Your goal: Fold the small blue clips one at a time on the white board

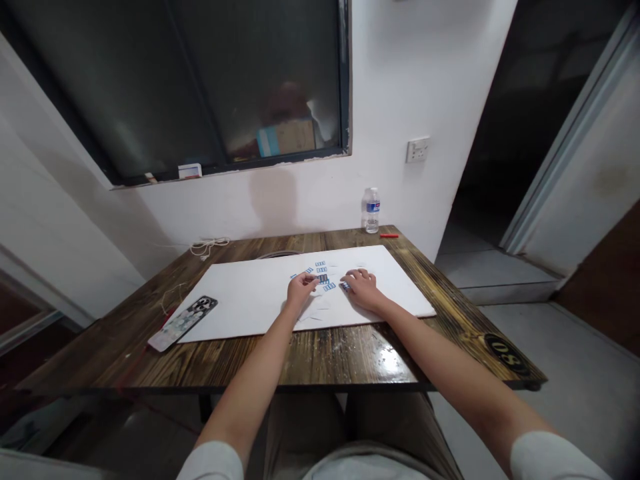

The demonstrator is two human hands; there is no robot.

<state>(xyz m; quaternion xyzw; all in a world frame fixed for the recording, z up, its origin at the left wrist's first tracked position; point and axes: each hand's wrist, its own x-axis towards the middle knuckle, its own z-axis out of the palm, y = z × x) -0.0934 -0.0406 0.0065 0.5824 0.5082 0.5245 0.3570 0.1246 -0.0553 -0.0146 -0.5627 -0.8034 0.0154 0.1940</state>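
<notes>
Between the thumb and fingers of my left hand (pixel 301 288) is a small dark strip (pixel 323 278) with a row of pale rectangles on it. It is held just over the white board (pixel 250 293). My right hand (pixel 363 288) rests low on the same board with bent fingers, its thumb side on a small dark-blue piece (pixel 345 287) that is partly covered. Several blue-edged strips (pixel 329 287) lie close to my left hand, and another blue strip (pixel 321 263) lies behind it. Thin lines, perhaps cut edges, show on the board around both hands.
A phone (pixel 185 323) overlaps the board's left edge. Toward the wall stand a water bottle (pixel 373 211) and a red pen (pixel 389 235), with a white cable (pixel 209 247) at the back left. Small bits are scattered on the wooden table (pixel 345 357) near the front edge.
</notes>
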